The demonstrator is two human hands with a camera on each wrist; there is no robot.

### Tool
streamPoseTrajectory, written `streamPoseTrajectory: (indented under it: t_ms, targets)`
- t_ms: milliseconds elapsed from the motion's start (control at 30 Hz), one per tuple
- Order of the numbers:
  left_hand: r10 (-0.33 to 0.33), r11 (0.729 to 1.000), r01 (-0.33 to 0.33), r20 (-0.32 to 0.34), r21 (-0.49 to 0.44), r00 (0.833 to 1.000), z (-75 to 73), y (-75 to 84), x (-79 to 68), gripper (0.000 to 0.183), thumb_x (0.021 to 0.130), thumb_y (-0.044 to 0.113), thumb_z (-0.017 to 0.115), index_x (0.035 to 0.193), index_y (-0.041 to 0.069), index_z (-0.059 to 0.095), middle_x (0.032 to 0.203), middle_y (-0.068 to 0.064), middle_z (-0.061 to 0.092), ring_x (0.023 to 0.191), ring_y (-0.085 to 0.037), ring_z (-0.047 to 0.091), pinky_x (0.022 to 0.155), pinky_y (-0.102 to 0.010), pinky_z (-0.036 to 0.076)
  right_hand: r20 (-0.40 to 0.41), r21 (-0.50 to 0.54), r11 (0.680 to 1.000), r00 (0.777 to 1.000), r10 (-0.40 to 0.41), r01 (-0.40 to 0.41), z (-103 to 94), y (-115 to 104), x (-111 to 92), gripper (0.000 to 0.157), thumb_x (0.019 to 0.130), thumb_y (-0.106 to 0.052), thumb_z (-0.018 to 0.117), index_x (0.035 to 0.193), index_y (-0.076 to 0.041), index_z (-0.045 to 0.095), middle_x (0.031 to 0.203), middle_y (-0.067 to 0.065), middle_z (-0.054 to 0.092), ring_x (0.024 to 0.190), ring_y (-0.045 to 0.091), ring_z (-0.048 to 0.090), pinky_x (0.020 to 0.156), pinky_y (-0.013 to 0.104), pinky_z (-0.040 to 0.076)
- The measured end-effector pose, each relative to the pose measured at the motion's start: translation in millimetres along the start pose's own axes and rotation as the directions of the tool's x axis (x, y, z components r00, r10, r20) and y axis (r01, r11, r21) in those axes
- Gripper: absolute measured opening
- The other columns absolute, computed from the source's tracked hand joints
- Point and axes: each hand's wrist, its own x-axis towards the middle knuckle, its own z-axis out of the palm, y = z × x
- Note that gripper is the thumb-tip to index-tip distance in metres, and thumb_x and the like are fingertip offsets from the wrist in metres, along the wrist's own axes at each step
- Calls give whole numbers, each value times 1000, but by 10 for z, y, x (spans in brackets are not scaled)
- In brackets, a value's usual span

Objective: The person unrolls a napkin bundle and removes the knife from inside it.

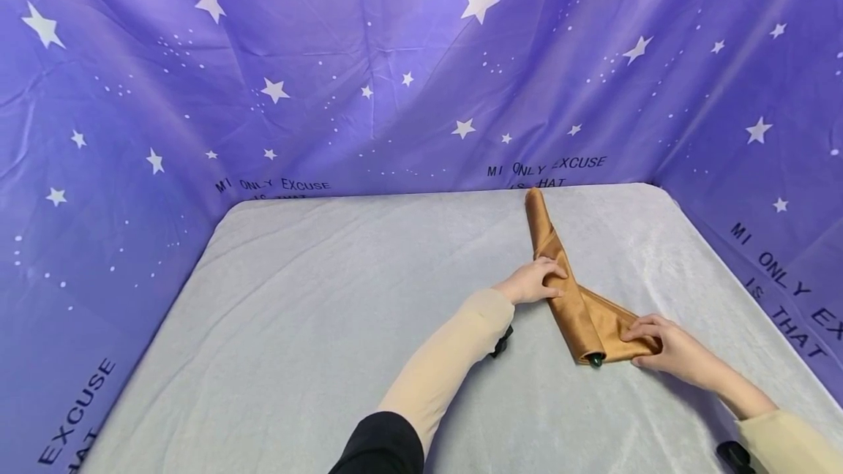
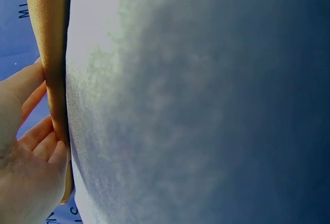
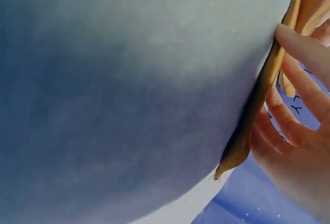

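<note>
A shiny golden-brown cloth (image 1: 573,317) lies on the table at right of centre, rolled into a long tube with a flat flap at its near right side. A dark green rounded end (image 1: 596,360) pokes from the tube's near opening; the rest of it is hidden inside. My left hand (image 1: 535,281) rests across the middle of the roll, fingers and thumb spread over it. At the flap's outer corner my right hand (image 1: 672,348) pinches the cloth, thumb at the near edge and fingers on top. In the right wrist view the thumb overlaps the flap's edge (image 3: 268,74).
A pale grey velvety cover (image 1: 316,298) lies over the table. Purple curtains (image 1: 369,57) with white stars and printed words hang behind it and on both sides. The roll's far end reaches the table's back edge. Dark wrist devices (image 1: 502,342) sit below both sleeves.
</note>
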Motion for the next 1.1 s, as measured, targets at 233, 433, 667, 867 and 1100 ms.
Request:
streamPoseTrajectory:
  t_ms: [233,433,667,867,1100]
  targets:
    - [-30,1000,30,13,-4,999,-10,22,27,36,85,28,59,118,15,55,130,-2,44,121,-9,36,97,-12,24,13,65,998,1000,-13,13,-13,45,16,35,50,2,79,80,-7,65,87,1,53,89,-10,40,77,1,25]
    - [-44,998,42,25,43,999,-67,103,50,31,84,24,60,114,16,59,120,3,52,115,-7,42,92,-10,27,7,108,993,999,-46,45,-14,39,14,35,50,5,77,80,-8,64,87,-2,53,89,-10,41,78,1,25]
    - [-48,998,51,-75,35,996,-69,159,68,19,84,22,61,102,18,64,104,7,58,99,-4,50,82,-9,33,6,127,990,998,-58,57,4,57,20,37,50,7,77,81,-9,64,88,-2,52,89,-9,41,78,2,25]
    - [-30,998,36,-118,46,993,-71,209,85,18,84,23,60,101,20,65,100,9,61,95,-2,51,80,-9,33,5,152,986,997,-71,69,18,98,15,39,50,9,76,82,-10,64,89,-6,52,89,-8,42,78,3,25]
    - [-45,993,56,-101,105,994,-27,274,91,27,82,38,60,106,26,63,103,10,57,97,-6,46,78,-17,32,9,159,986,999,-48,46,19,116,0,40,51,9,76,83,-11,64,92,-10,51,92,-10,40,78,3,24]
